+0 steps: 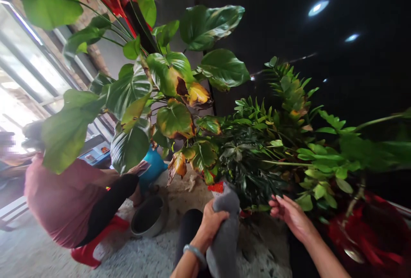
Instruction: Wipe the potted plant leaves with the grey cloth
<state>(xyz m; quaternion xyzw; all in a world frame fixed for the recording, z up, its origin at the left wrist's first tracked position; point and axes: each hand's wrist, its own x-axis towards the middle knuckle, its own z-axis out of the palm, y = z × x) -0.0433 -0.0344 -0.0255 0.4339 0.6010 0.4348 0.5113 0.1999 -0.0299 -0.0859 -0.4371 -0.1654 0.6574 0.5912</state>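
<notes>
My left hand, with a pale bangle on its wrist, is closed around a grey cloth that hangs down in front of me. The cloth's top end is bunched beside a red and white item, whose kind I cannot make out. At the lower edge of the dark green foliage is my right hand. Its fingers are loosely bent and apart, the tips close to the leaves, and I see nothing held in them.
A tall broad-leaved plant with browned leaves rises ahead. On the left a person in a pink top sits on a red stool, near a grey basin and a blue container. Red wrapping lies at right.
</notes>
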